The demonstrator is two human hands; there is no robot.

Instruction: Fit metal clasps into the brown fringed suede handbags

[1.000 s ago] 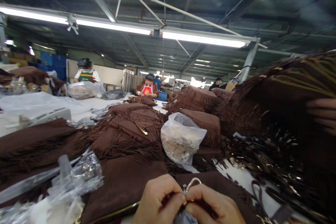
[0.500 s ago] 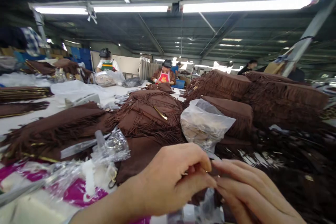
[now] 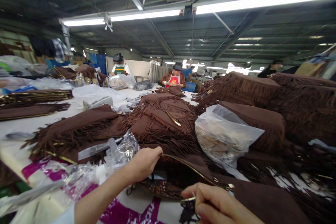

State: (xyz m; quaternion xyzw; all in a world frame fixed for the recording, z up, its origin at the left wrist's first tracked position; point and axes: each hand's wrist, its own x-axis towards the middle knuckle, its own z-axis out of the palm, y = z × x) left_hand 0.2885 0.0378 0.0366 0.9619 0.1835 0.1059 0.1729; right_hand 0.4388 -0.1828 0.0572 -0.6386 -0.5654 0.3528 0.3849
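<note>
A brown suede bag (image 3: 252,199) with a gold zipper edge lies in front of me, its mouth pulled open so the patterned lining (image 3: 162,187) shows. My left hand (image 3: 143,162) grips the upper edge of the opening. At the bottom of the view, my right hand (image 3: 217,206) pinches the lower edge near a small metal piece. Just left of my left hand lies a crinkled clear plastic bag (image 3: 119,148) of shiny metal parts.
Heaps of brown fringed bags (image 3: 162,119) cover the table, with tall stacks (image 3: 262,94) at right. A white plastic bag (image 3: 225,136) sits behind the open bag. Dark straps (image 3: 301,168) lie at right. Other people (image 3: 174,75) work at the far end.
My hands were pinched together on a small metal clip; now they have parted, and each holds an edge of the bag's mouth. The view has shifted left.
</note>
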